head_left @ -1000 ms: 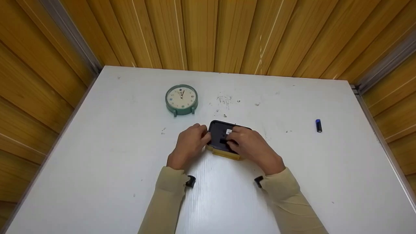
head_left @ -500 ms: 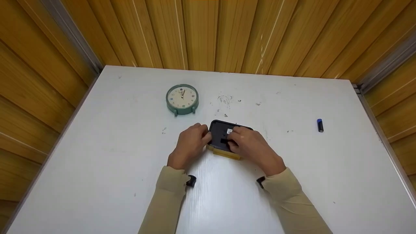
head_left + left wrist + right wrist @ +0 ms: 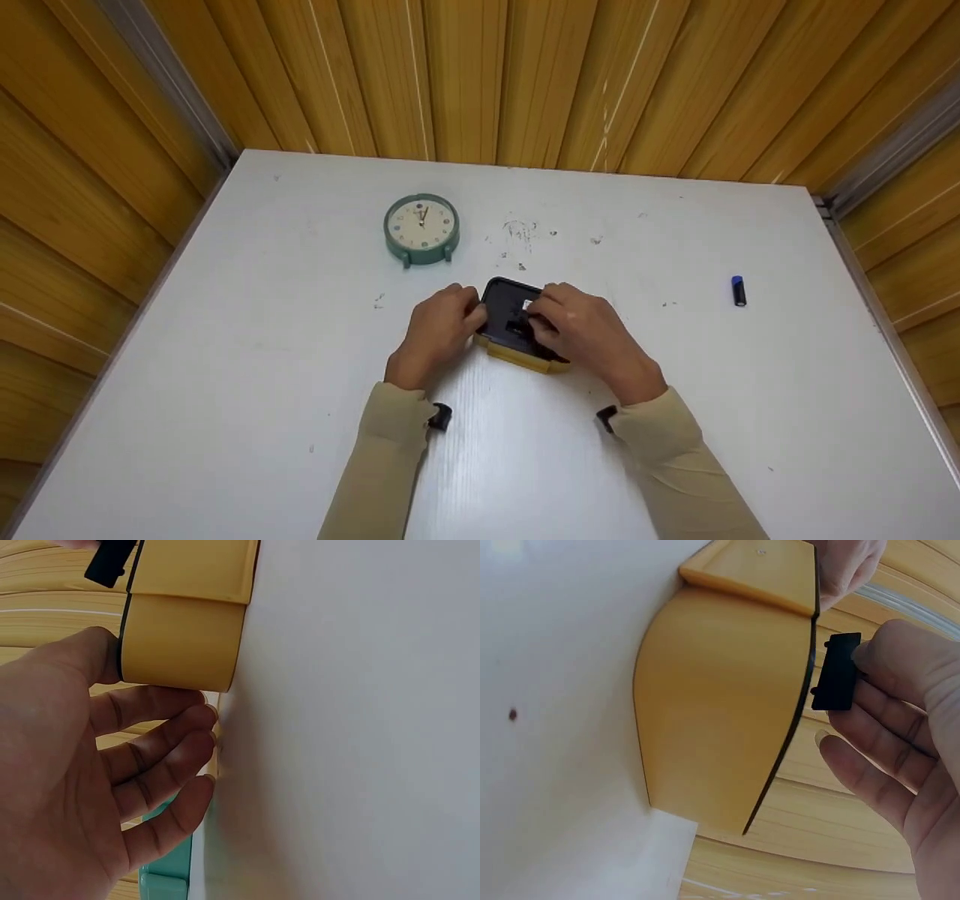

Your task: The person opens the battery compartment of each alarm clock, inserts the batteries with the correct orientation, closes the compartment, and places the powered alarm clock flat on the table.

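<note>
A yellow clock [image 3: 501, 306] lies face down on the white table, its black back up; its face is hidden. My left hand [image 3: 436, 336] grips the clock's left edge, with the thumb at the black rim and the fingertips by the yellow side [image 3: 180, 645]. Between thumb and fingers, my right hand [image 3: 589, 334] pinches a small black battery cover [image 3: 838, 673] with two little tabs. In the right wrist view the cover stands apart from the clock's back. A white sticker [image 3: 527, 304] shows on the back, partly behind the right fingers.
A round green alarm clock [image 3: 421, 229] lies face up behind the left hand. Far to the right lies a blue and black battery [image 3: 739, 291]. Wood-patterned panels [image 3: 465, 82] stand behind the white table [image 3: 300, 375].
My right hand has drawn slightly right and lifted the battery cover off the clock's back. The left hand keeps its place on the edge.
</note>
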Tool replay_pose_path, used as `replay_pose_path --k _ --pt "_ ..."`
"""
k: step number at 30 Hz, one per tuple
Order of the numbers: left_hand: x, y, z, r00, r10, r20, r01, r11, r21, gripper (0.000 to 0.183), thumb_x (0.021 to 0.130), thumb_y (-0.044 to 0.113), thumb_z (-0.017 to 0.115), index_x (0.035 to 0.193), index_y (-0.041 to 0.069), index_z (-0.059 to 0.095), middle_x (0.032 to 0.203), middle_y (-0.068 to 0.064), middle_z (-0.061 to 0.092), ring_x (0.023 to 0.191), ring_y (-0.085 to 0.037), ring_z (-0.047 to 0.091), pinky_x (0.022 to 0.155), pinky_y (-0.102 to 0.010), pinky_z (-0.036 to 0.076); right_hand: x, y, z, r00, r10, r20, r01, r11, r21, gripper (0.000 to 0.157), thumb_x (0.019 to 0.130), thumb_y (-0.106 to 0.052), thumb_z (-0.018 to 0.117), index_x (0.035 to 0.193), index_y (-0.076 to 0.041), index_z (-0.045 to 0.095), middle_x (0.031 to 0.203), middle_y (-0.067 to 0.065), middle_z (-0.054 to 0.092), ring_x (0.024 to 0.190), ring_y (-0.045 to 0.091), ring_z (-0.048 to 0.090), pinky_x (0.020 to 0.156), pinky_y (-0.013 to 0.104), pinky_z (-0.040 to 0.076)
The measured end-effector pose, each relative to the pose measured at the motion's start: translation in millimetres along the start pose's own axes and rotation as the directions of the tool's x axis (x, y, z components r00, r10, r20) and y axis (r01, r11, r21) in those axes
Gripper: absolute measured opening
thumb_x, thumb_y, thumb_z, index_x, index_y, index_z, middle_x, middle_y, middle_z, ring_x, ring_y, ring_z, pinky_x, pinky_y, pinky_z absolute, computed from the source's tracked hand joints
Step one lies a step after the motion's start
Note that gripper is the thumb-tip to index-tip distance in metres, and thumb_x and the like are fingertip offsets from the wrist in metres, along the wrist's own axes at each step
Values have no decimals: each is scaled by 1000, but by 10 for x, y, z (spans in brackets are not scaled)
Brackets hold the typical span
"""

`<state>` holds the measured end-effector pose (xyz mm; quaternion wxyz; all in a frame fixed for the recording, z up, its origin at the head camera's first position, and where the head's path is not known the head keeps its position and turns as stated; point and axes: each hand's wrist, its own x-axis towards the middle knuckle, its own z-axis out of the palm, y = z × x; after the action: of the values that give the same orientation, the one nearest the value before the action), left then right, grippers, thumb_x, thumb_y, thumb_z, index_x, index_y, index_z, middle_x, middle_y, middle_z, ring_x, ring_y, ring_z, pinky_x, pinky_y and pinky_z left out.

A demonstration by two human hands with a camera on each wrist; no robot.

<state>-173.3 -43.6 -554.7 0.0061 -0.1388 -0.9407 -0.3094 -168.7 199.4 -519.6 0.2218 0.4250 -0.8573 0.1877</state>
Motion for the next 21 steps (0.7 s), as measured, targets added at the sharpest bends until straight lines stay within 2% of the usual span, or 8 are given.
replay_pose_path --k 6,12,21 --pt "0 6 -2 1000 -8 0 8 1000 0 24 104 26 55 83 13 59 82 -1 52 75 -20 48 69 -38 41 -13 75 -76 999 43 -22 -43 998 -37 15 83 4 83 94 -3 77 90 5 66 80 19 66 68 34 60" --pt "-8 15 1 1000 -8 -2 8 1000 -7 24 104 25 56 83 14 59 81 -1 52 75 -20 48 70 -39 41 -43 175 -170 997 62 -41 -63 998 -29 16 83 4 85 95 -4 77 92 5 66 82 20 65 71 35 59" --pt "-15 8 -8 1000 -11 9 11 1000 -18 24 104 25 54 82 15 59 80 -1 51 74 -19 47 69 -37 39 -138 344 -250 989 60 -135 -70 995 -71 19 80 7 86 93 -3 76 91 6 69 84 22 67 72 35 59"
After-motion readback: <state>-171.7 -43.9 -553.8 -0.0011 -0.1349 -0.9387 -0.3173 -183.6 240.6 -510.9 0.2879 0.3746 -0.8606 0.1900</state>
